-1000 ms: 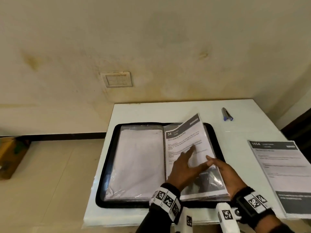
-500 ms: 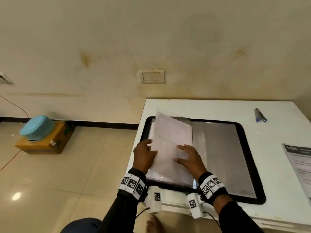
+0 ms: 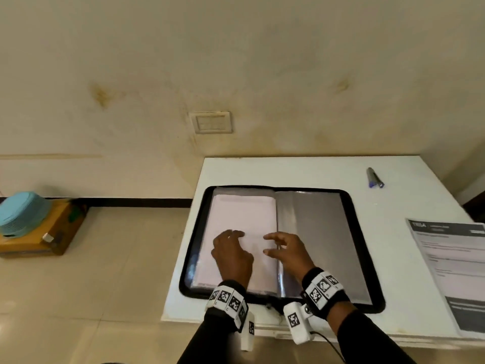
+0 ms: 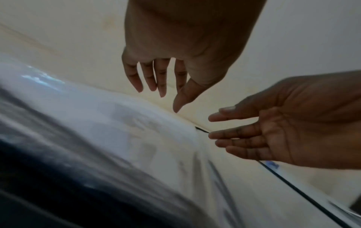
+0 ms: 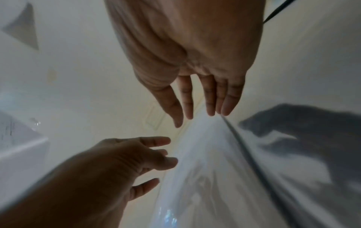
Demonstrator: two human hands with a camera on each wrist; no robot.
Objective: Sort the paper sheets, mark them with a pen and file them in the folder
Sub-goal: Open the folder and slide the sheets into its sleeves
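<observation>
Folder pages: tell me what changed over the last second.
The printed page that stood on the right has been turned leftward and now lies flat on the left side of the folder. The left hand and right hand have let go and hover open above it. The pen and loose sheet stayed put.

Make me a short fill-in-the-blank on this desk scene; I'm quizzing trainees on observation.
1. Both hands hover over the open ___.
2. The pen lies on the table beyond the folder's far ___ corner.
3. The left hand and right hand hold ___.

Missing: folder; right; nothing
</observation>
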